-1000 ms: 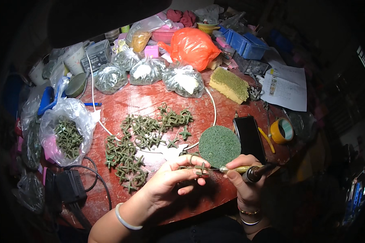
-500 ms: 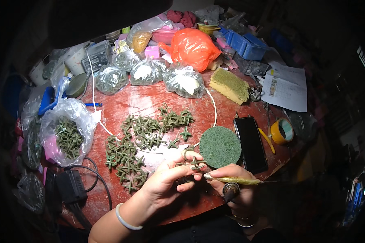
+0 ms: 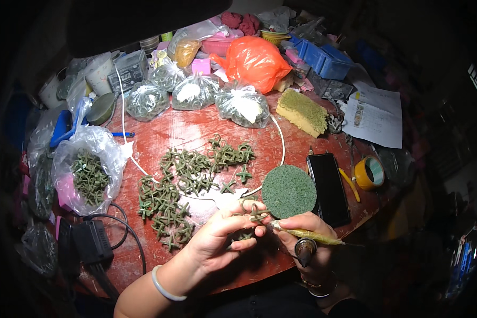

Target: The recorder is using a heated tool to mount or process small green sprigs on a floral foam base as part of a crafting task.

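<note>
My left hand (image 3: 217, 236) pinches a small olive-green ring-like piece (image 3: 258, 213) between its fingertips, and part of another such piece shows by the curled fingers. Close on its right, my right hand (image 3: 324, 258) is closed around a thin yellow-green stick-like tool (image 3: 315, 236) whose pale tip points at the left fingertips. The same hand also holds a dark pen-like tool with a round metal collar (image 3: 305, 249). Just beyond the hands lies a round green speckled pad (image 3: 289, 191). To their left spreads a loose pile of similar green pieces (image 3: 196, 164) on the red table.
An open plastic bag of green pieces (image 3: 90, 177) stands at left, near a black power adapter (image 3: 93, 241) and cables. Tied clear bags (image 3: 243, 106), an orange-red bag (image 3: 257, 63) and a sponge block (image 3: 302, 113) line the back. A phone (image 3: 328, 188) and yellow tape roll (image 3: 369, 173) lie right.
My right hand has moved slightly to the right with its tools, and the dark tool has tipped a little. My left hand keeps its pinch on the ring-like piece.
</note>
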